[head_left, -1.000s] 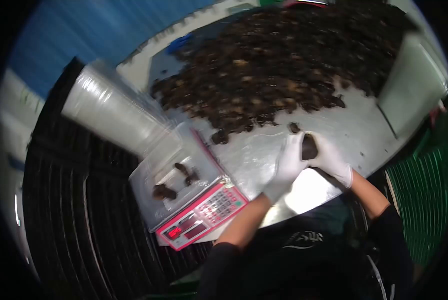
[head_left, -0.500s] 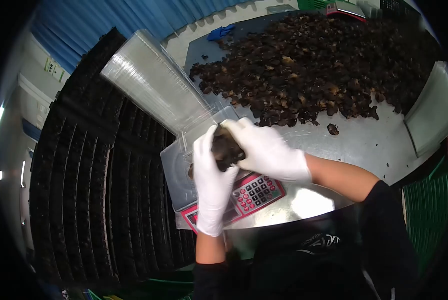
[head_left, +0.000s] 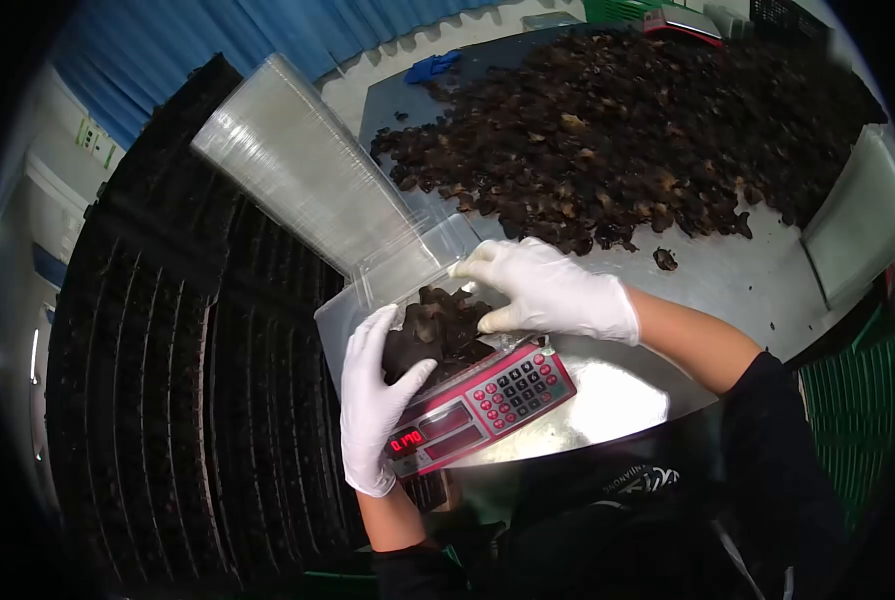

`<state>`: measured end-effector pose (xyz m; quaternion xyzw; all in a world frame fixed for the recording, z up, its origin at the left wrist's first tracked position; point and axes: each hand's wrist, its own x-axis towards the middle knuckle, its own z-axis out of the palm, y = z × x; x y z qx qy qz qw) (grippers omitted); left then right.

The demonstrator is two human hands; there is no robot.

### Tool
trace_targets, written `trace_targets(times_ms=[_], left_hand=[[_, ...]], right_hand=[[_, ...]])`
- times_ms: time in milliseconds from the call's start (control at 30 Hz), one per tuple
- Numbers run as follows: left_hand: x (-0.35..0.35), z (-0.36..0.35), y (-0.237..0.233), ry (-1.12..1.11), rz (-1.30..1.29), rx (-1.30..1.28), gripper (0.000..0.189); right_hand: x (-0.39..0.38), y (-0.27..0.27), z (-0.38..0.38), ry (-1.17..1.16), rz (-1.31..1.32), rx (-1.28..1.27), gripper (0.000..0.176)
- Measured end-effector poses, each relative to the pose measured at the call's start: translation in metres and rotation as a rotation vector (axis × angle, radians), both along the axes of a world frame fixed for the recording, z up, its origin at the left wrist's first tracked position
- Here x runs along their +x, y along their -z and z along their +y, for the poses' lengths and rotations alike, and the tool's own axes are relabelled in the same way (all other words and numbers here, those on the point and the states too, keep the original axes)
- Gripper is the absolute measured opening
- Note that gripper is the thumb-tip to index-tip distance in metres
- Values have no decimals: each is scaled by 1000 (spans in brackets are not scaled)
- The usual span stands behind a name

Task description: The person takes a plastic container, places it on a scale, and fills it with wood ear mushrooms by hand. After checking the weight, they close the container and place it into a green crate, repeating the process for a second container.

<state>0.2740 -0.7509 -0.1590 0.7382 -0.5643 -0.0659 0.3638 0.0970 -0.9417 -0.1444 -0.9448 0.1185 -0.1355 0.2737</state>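
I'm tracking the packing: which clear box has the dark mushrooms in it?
The open box on the red scale, between the left hand and right hand; the others sit nested in the stack behind it.

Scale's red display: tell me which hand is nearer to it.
Left. The left hand lies right beside the red display, at the near corner of the scale. The right hand is farther off, over the dark pieces in the tray.

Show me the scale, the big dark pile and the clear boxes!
scale (head_left: 513, 385): head view, on its keypad.
big dark pile (head_left: 618, 130): head view, middle of the heap.
clear boxes (head_left: 298, 165): head view, middle of the stack.
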Motion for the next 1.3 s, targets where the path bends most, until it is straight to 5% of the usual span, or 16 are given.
trace_targets(times_ms=[100, 200, 267, 367, 467, 533, 600, 700, 800, 867, 967, 1033, 1067, 1133, 1167, 1300], left_hand=[[-16, 2, -4, -122, -50, -151, 47], [-48, 0, 3, -129, -6, -271, 39], [-76, -4, 10, -35, -105, -316, 37], [-127, -24, 28, 267, -51, -166, 32], [-170, -66, 55, 512, 193, 66, 35], [-192, -110, 76, 547, 236, 178, 33], [-214, -170, 111, 562, 276, -164, 32], [-238, -240, 151, 417, -48, -152, 33], [-246, -261, 165, 341, -145, 29, 28], [-245, -260, 176, 277, -37, -178, 25], [-238, -242, 179, 328, 796, 61, 29], [-232, -226, 162, 339, 1079, 88, 32], [-228, -219, 152, 344, 1370, 101, 35], [-221, -211, 144, 336, 1449, 91, 38], [-218, -208, 142, 335, 1534, 80, 40], [-205, -205, 154, 321, 1686, 10, 40]], right_hand=[[-51, 23, -25, 103, -185, 102, 41], [-134, 46, -41, 341, -24, 268, 37], [-189, 61, -44, 458, 428, -111, 32], [-258, 81, -27, 487, 729, 120, 47], [-290, 115, 4, 665, 573, 46, 53], [-300, 134, 8, 707, 420, 105, 40], [-298, 132, 4, 717, 353, 134, 33], [-299, 144, -12, 775, 243, 282, 16], [-302, 149, -25, 710, -331, 1025, 8], [-303, 141, -35, 609, -550, 1222, 13], [-301, 139, -57, 199, -868, 1518, 48], [-281, 116, -58, 260, -937, 1593, 49], [-273, 117, -69, 252, -893, 1554, 49], [-256, 136, -103, 249, -814, 1488, 45], [-247, 130, -118, 511, -683, 1416, 34], [-200, 170, -175, 910, -337, 460, 33]])
